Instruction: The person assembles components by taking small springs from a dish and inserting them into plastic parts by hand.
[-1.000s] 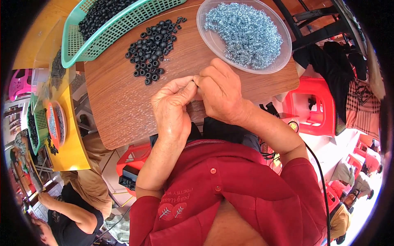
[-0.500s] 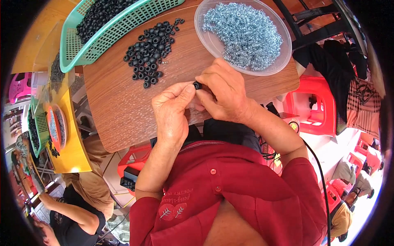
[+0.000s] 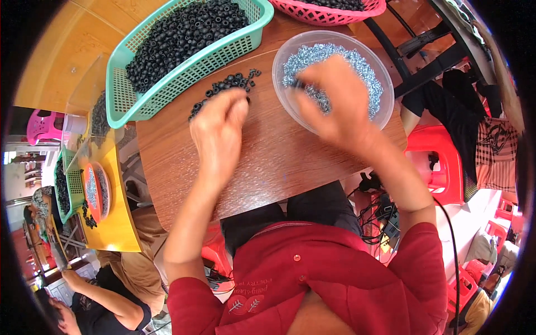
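Observation:
My left hand [image 3: 218,131] is over the pile of small black hollow plastic pieces [image 3: 228,84] on the wooden table. Its fingers curl down toward the pile, and blur hides whether they grip one. My right hand [image 3: 341,103] hovers above a round clear plastic bowl [image 3: 281,106] filled with small silvery metal springs [image 3: 365,70]. A dark piece [image 3: 300,85], apparently one of the black hollow pieces, sits at its closed fingertips. Motion smears this hand too, and it covers part of the springs.
A green mesh basket [image 3: 117,106] heaped with black pieces stands at the far left of the table [image 3: 268,173]. Beyond the bowl is a pink basket [image 3: 335,15]. Red stools [image 3: 444,167] and cables [image 3: 379,218] lie off the right side; another person [image 3: 111,304] sits at lower left.
My hands, together around a black piece before, have moved apart and forward: the left to the black pile, the right over the spring bowl. The view has shifted, showing more of the baskets.

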The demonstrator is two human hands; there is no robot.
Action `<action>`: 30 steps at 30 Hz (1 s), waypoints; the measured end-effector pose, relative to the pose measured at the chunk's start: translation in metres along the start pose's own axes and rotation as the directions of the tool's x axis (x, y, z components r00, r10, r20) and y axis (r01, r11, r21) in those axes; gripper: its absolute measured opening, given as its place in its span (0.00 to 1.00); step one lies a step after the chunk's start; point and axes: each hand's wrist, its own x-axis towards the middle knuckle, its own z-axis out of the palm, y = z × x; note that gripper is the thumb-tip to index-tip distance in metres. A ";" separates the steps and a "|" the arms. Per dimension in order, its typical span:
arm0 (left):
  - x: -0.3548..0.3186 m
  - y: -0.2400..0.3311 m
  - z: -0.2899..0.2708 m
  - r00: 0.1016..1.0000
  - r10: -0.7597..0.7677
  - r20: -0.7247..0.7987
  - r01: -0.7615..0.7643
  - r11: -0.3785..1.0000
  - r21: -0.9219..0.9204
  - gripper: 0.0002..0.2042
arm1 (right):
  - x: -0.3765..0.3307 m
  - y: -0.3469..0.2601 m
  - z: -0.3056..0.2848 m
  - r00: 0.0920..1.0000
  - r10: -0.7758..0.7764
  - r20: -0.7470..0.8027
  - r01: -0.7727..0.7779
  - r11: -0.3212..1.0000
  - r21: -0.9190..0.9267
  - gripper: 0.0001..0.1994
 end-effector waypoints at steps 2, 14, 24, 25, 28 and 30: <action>0.033 -0.010 0.002 0.991 0.132 -0.010 -0.128 0.978 0.167 0.09 | 0.026 0.033 -0.005 0.997 -0.025 -0.071 0.014 0.987 -0.158 0.10; 0.088 -0.046 0.032 0.797 0.399 0.453 -0.553 0.783 0.284 0.15 | 0.071 0.160 0.008 0.935 0.321 0.152 -0.166 0.773 -0.612 0.09; 0.064 -0.032 -0.013 0.884 0.336 0.326 -0.407 0.895 0.181 0.14 | 0.060 0.085 -0.017 0.991 0.131 0.041 -0.104 0.911 -0.398 0.05; 0.059 -0.031 -0.013 0.884 0.334 0.326 -0.405 0.896 0.180 0.14 | 0.057 0.073 -0.019 0.989 0.129 0.079 -0.093 0.931 -0.352 0.06; 0.046 -0.030 -0.002 0.818 0.509 0.268 -0.573 0.760 0.307 0.10 | 0.038 0.055 -0.018 0.985 -0.141 0.104 0.164 0.950 -0.266 0.06; 0.043 -0.031 0.005 0.813 0.497 0.303 -0.581 0.726 0.367 0.11 | 0.023 0.049 -0.011 0.988 -0.117 0.100 0.137 0.964 -0.228 0.06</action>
